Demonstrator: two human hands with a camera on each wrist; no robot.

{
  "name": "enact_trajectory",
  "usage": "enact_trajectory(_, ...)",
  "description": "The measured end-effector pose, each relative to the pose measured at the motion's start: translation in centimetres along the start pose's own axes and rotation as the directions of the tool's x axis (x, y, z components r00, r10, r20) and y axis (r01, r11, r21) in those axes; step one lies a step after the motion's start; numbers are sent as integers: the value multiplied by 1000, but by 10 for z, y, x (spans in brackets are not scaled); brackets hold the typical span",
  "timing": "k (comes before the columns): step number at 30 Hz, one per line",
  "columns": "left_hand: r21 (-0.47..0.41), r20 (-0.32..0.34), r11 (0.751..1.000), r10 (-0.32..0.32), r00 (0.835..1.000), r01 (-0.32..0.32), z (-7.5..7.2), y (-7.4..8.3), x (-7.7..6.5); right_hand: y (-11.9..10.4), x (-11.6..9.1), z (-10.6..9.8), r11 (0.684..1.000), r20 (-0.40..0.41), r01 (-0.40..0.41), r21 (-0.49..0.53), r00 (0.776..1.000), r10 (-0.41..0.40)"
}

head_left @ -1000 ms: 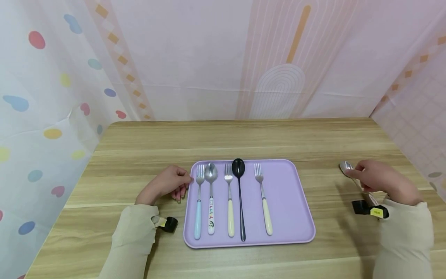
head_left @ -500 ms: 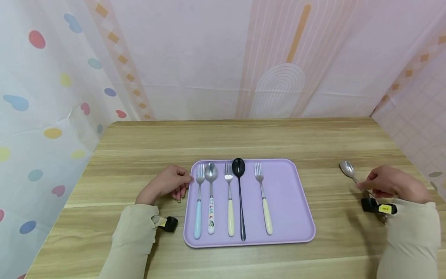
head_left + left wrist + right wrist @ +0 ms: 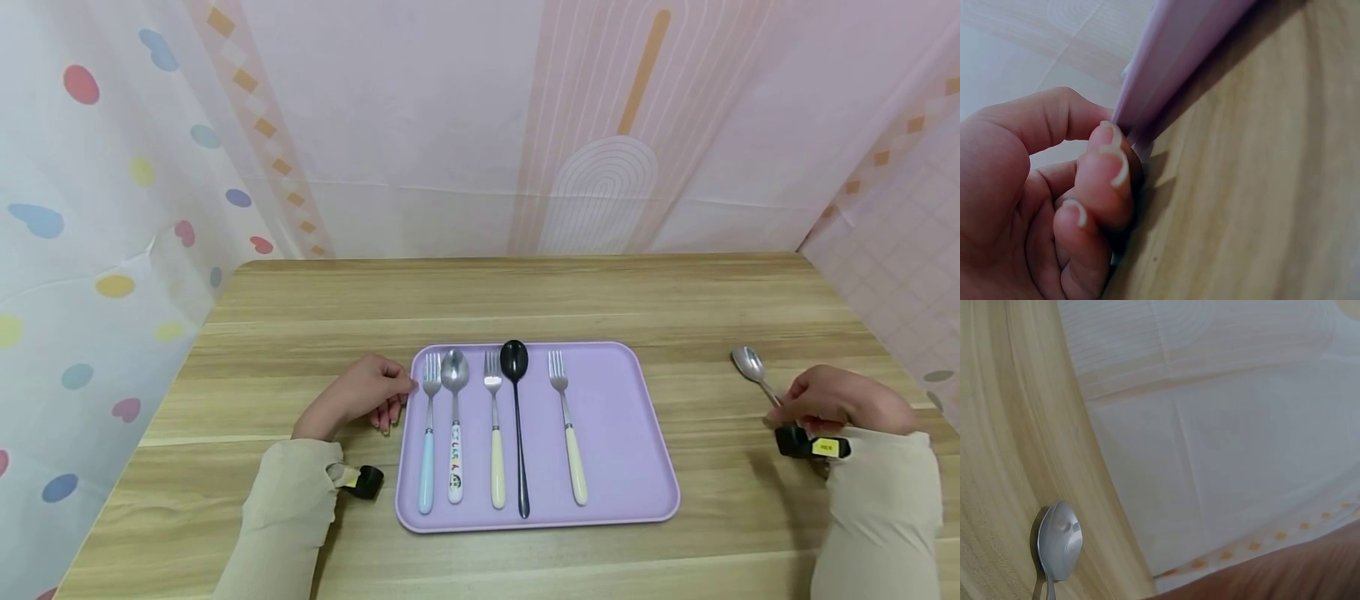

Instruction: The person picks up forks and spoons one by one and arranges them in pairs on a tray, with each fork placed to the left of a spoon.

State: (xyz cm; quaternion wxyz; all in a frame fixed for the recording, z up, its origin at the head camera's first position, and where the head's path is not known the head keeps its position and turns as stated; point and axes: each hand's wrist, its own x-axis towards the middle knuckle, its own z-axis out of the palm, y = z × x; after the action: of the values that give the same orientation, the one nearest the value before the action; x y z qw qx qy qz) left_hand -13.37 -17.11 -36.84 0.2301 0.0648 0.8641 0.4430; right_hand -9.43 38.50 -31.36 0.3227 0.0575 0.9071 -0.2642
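My left hand point(image 3: 367, 392) pinches the left rim of a lilac tray point(image 3: 622, 433) between thumb and fingertips; the left wrist view shows the fingers point(image 3: 1102, 181) curled at the tray's edge point(image 3: 1166, 56). On the far right my right hand point(image 3: 843, 400) pinches the handle of a metal spoon point(image 3: 747, 363), whose bowl points away to the upper left. The rest of that handle is hidden under the hand and wrist. In the right wrist view the spoon's bowl point(image 3: 1061, 540) lies close over the wood, and only part of the hand point(image 3: 1285, 569) shows.
On the tray lie a blue-handled fork point(image 3: 427, 467), a spoon with a patterned white handle point(image 3: 455, 462), a cream-handled fork point(image 3: 497, 467), a long black spoon point(image 3: 519, 433) and another cream-handled fork point(image 3: 575, 462). The wooden table point(image 3: 525, 300) meets a patterned curtain point(image 3: 420, 125) behind.
My right hand has drawn back from near the spoon's bowl along its handle, so more of the spoon shows. The spoon has hardly moved. My left hand and the tray stay put.
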Motion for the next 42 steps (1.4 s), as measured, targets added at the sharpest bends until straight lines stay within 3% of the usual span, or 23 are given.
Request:
enact_trajectory(10, 0, 1, 1000, -8, 1000, 8, 0, 0, 1, 5, 5, -1, 999, -15, -7, -33, 1000, 6)
enact_trajectory(17, 11, -4, 1000, 5, 1000, -5, -1, 1, 0, 7, 8, 0, 999, 28, -3, 44, 1000, 2)
enact_trajectory(32, 2, -8, 1000, 8, 1000, -8, 0, -1, 0, 8, 13, 3, 996, 4, 14, 93, 1000, -14)
enact_trajectory(37, 4, -11, 1000, 2, 1000, -2, 1, -1, 1, 9, 12, 2, 997, 5, 20, 77, 1000, -21)
enact_trajectory(42, 11, -13, 1000, -4, 1000, 4, 1, 0, 1, 12, 9, 1, 1000, -8, 19, -6, 1000, -19)
